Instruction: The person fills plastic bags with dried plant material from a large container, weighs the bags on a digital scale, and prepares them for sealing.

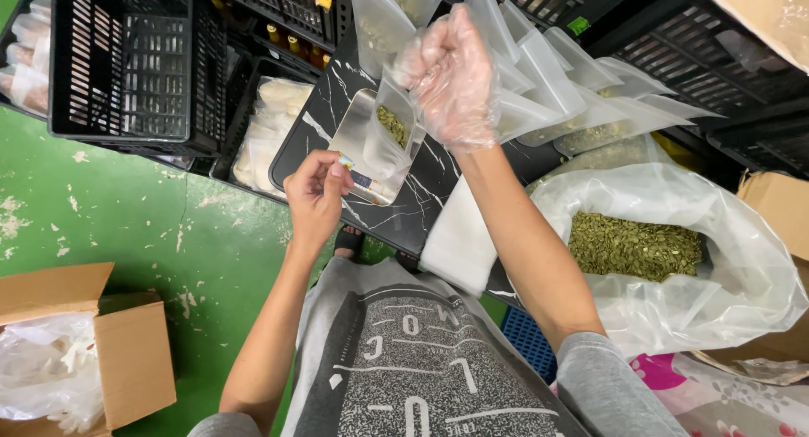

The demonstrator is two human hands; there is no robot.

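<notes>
black plastic crate [126, 66] upper left, on green floor [168, 235]; open cardboard box [84, 353] holding crumpled plastic, lower left; blue crate [529, 340] beneath table edge.

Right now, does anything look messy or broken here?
Nothing looks spilled: the green seeds sit inside the big plastic bag and the small pouch under the gloved right hand. Only the green floor looks damaged, its paint chipped in pale patches. The left hand pinches a small item I cannot identify.
</notes>
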